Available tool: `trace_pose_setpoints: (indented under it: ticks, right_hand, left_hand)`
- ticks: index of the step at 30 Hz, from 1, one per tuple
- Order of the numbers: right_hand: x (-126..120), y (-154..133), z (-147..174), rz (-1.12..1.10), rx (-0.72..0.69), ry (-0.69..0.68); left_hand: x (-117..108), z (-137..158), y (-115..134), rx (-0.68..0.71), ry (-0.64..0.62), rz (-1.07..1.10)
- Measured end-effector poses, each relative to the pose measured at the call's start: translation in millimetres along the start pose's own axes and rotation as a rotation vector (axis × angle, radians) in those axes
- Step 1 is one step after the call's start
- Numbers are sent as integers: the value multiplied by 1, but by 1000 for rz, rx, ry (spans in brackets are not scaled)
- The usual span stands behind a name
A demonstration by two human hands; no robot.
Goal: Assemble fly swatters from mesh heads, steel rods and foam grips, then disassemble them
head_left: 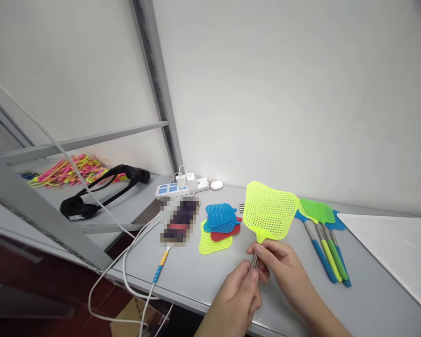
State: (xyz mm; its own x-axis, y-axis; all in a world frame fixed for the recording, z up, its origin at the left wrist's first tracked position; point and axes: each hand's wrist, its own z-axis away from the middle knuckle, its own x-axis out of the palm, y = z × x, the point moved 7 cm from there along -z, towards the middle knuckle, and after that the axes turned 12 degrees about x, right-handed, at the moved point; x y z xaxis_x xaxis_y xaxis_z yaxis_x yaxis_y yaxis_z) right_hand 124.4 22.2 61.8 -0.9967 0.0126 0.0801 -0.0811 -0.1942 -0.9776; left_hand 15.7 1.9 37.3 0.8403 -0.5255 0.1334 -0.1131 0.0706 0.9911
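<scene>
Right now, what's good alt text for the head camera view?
A person's left hand and right hand hold a yellow swatter by its metal shaft over a grey table; loose swatter heads lie left, handled swatters right.

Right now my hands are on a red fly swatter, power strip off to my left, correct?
The fly swatter in your left hand and right hand is yellow-green, not red, as the head view shows; the power strip is off to your left.

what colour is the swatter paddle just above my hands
The swatter paddle is bright yellow-green, perforated with small holes; best seen in the head view.
</scene>
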Motion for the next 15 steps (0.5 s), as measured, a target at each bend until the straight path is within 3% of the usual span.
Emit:
trace_pose_setpoints:
  ticks: [4, 7, 10, 11, 13, 15]
  right_hand:
    - [-7, 4, 1, -83, -37, 123]
    - [-4, 1, 3, -320, -51, 151]
    - [-2, -1, 6, -615, -66, 229]
    - [-1, -1, 8, -689, -67, 248]
    - [0, 2, 10, -794, -66, 249]
    - [0, 7, 13, -842, -65, 226]
  left_hand:
    - [-20, -4, 47, 278, 109, -658]
    - [-26, 2, 78, 512, 312, -886]
    - [-23, 21, 86, 749, 605, -748]
    - [-19, 24, 79, 778, 632, -625]
    - [-5, 17, 54, 700, 548, -351]
    - [7, 4, 22, 520, 490, -50]
